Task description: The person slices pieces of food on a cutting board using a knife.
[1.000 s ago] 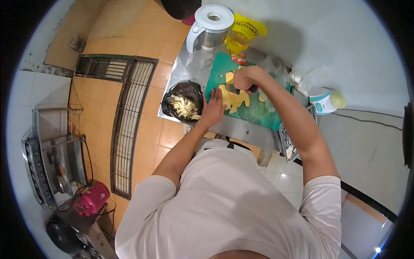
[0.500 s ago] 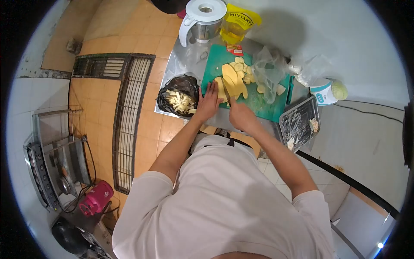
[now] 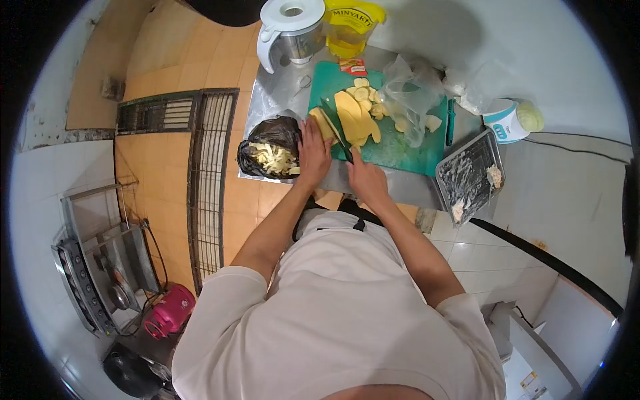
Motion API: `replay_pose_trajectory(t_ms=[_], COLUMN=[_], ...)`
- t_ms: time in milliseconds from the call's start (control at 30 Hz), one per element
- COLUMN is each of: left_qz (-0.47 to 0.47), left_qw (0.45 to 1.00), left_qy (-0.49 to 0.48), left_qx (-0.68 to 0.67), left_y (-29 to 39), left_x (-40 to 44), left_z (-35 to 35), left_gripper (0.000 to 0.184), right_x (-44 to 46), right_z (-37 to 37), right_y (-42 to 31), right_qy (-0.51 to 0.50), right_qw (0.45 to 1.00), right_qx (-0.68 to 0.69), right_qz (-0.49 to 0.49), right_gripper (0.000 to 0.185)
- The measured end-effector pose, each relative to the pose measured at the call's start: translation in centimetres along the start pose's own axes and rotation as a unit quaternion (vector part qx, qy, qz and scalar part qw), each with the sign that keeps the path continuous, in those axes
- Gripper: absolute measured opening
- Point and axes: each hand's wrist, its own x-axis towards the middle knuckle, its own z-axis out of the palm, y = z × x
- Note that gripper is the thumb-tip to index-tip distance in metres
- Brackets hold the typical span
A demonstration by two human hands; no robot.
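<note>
My left hand (image 3: 315,155) steadies a peeled yellow root piece (image 3: 322,127), perhaps sweet potato, at the left side of the green cutting board (image 3: 405,161). A knife (image 3: 339,135) is gripped by my right hand (image 3: 367,180), its blade along the piece's right side. Just right of the blade lie long flat yellow slices (image 3: 351,115), overlapping each other. Round pale slices (image 3: 362,94) sit behind them. Left of my left hand is a black plastic bag (image 3: 283,128) holding pale peelings (image 3: 275,158).
A blender jug (image 3: 293,37) and yellow oil pouch (image 3: 349,33) stand at the back. A clear plastic bag (image 3: 408,100) rests on the board's right part. Further right are a green-handled tool (image 3: 451,121), a smeared tray (image 3: 470,175) and a scale (image 3: 503,121) bearing a round green vegetable (image 3: 530,117).
The knife has shifted left, from beside the slices to the piece under my left hand, and its blade now shows clearly. The whole view has shifted slightly.
</note>
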Motion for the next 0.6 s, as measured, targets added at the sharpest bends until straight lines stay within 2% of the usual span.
replay_pose_trajectory(t_ms=[100, 200, 300, 400, 500, 533, 600], left_qz=[0.064, 0.184, 0.343, 0.374, 0.447, 0.417, 0.38], left_qw=[0.99, 0.978, 0.938, 0.916, 0.868, 0.871, 0.884], left_qy=[0.086, -0.001, -0.04, -0.143, -0.215, -0.255, -0.268], left_qx=[-0.096, -0.101, -0.008, 0.008, 0.031, 0.043, 0.043], left_y=[0.4, 3.6, 5.9, 5.5, 5.5, 5.4, 5.4], left_x=[0.7, 2.1, 5.7, 9.0, 9.7, 9.5, 9.4], left_z=[-1.4, -5.4, -5.6, -1.8, 0.2, 0.5, 0.9], left_gripper=[0.069, 0.058, 0.047, 0.049, 0.054, 0.058, 0.06], right_x=[0.9, 1.7, 1.5, 1.0, -0.5, -0.6, -0.5], right_z=[1.4, 2.4, 2.9, 2.6, 1.1, 0.8, 0.7], right_y=[0.0, 0.7, 1.0, 0.6, -0.1, -0.2, 0.2], right_qy=[-0.012, -0.042, -0.027, -0.025, -0.047, -0.055, -0.064], right_qw=[0.998, 0.99, 0.98, 0.981, 0.983, 0.982, 0.982], right_qx=[0.053, 0.124, 0.193, 0.18, 0.161, 0.161, 0.157], right_qz=[0.027, 0.051, 0.044, 0.062, 0.08, 0.084, 0.082], right_gripper=[0.042, 0.044, 0.043, 0.043, 0.042, 0.042, 0.041])
